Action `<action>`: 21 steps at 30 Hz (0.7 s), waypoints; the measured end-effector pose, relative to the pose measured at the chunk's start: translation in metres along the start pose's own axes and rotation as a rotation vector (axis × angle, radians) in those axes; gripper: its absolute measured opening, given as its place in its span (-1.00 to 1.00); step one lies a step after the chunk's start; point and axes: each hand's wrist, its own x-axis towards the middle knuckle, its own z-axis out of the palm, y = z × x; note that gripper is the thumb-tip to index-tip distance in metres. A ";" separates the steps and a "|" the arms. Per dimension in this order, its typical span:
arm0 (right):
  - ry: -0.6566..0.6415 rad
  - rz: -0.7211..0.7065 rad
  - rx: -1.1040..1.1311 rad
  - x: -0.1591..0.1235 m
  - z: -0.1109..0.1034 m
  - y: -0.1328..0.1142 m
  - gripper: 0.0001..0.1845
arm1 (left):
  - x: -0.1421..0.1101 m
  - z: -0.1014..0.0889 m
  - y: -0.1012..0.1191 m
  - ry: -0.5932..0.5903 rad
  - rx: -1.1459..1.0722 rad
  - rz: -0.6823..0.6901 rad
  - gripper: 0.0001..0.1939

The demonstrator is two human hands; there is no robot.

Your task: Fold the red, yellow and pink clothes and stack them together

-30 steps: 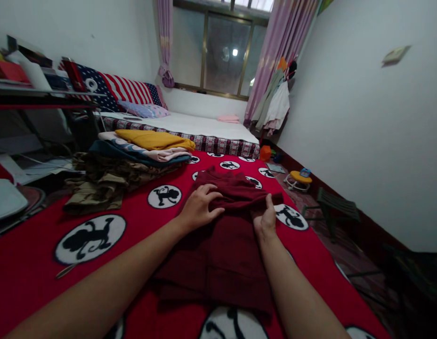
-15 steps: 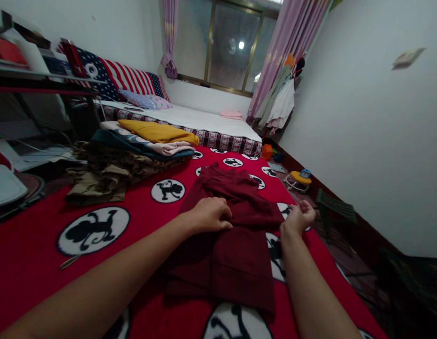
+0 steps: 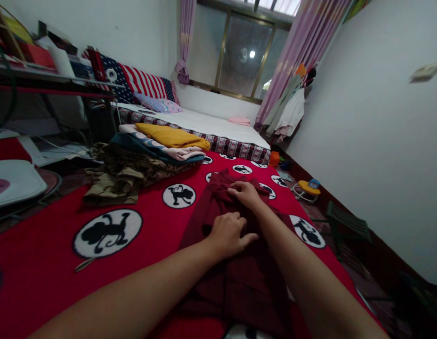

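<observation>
A dark maroon garment (image 3: 218,207) lies partly folded on a red blanket (image 3: 151,221) printed with black-and-white monkey circles. My left hand (image 3: 229,233) rests on the middle of the garment, fingers bent and pressing the cloth flat. My right hand (image 3: 245,193) reaches over to the garment's far part and pinches a fold of the fabric there. Both forearms stretch forward from the bottom of the view and cover the near part of the garment.
A pile of folded clothes (image 3: 148,150), yellow on top over camouflage cloth, lies at the left of the blanket. Behind it is a mattress (image 3: 204,125) with pillows. A shelf (image 3: 45,80) stands left; a small stool (image 3: 345,219) and toys sit on the floor right.
My right hand has moved from the garment's right edge across to its far part and taken hold of a fold. My left hand shifted slightly nearer. The view has turned a little left.
</observation>
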 end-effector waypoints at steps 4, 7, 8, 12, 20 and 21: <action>0.010 0.010 -0.037 0.016 -0.008 0.010 -0.74 | 0.013 0.001 -0.015 0.034 -0.433 -0.231 -0.61; 0.319 0.193 -0.153 0.008 -0.010 0.026 -0.63 | 0.019 0.004 -0.022 0.058 -0.613 -0.324 -0.83; 0.336 0.266 -0.225 0.003 -0.009 0.031 -0.65 | 0.020 0.005 -0.023 0.062 -0.638 -0.343 -0.85; 0.225 0.370 -0.370 -0.007 -0.007 0.036 -0.90 | 0.020 0.008 -0.023 0.069 -0.646 -0.351 -0.84; 0.078 -0.076 -0.431 0.035 0.004 -0.027 -0.71 | 0.020 0.014 -0.026 0.113 -0.522 -0.258 -0.80; -0.006 -0.118 -0.494 0.037 0.007 -0.031 -0.71 | 0.019 0.015 -0.026 0.114 -0.524 -0.254 -0.79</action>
